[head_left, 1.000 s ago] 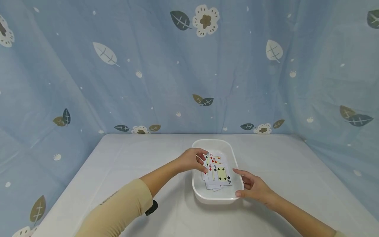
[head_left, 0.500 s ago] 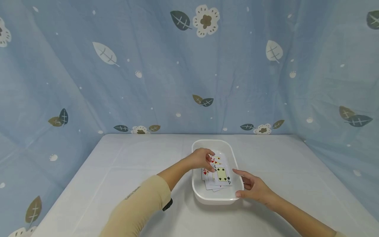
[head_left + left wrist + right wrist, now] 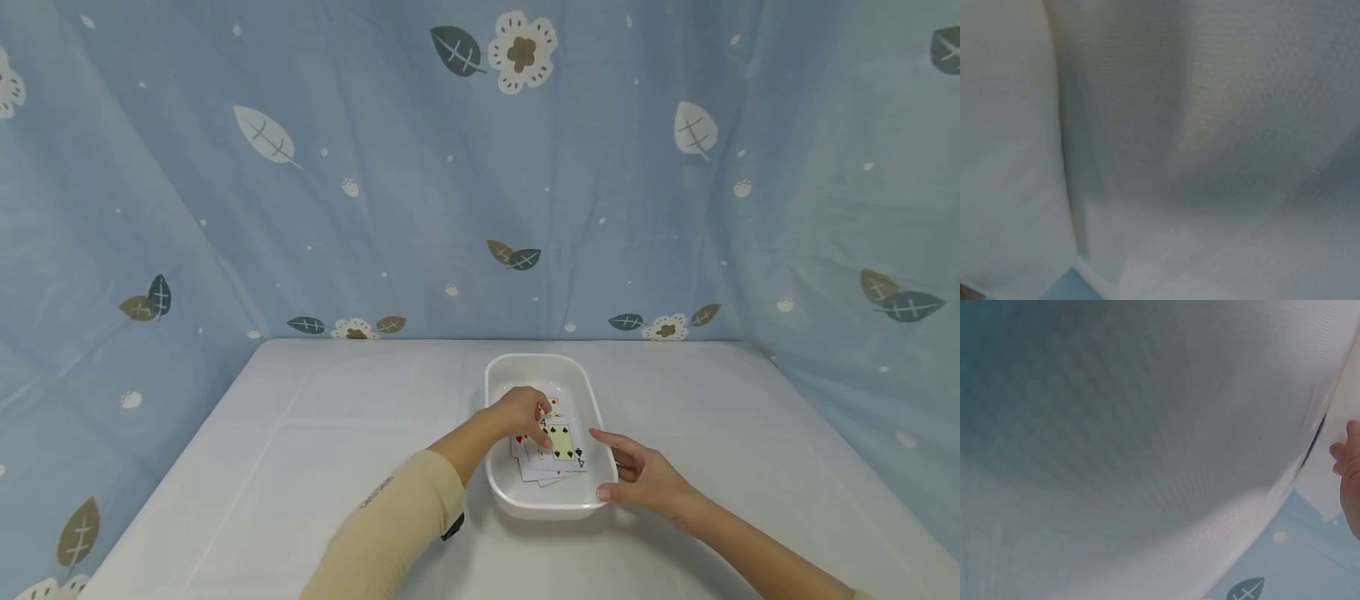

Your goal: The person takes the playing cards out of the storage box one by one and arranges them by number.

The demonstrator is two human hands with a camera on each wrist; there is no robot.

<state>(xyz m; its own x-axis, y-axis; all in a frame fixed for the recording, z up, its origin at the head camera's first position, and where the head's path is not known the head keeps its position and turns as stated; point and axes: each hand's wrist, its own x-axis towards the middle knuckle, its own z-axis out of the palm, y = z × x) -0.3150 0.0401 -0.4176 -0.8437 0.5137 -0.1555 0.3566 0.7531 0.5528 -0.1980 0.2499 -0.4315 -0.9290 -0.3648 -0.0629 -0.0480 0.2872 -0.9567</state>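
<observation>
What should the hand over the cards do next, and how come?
Maybe the left hand could pinch the four of spades: it lies on top of the other cards, right by that hand's parted thumb and fingers. The right hand, at the rim of the white tub, may help steady things.

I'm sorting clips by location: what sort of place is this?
Probably a makeshift recording booth, though I can't be certain: blue leaf-and-flower fabric hangs behind and along both sides of a white table, which bears a white tub with playing cards inside.
</observation>
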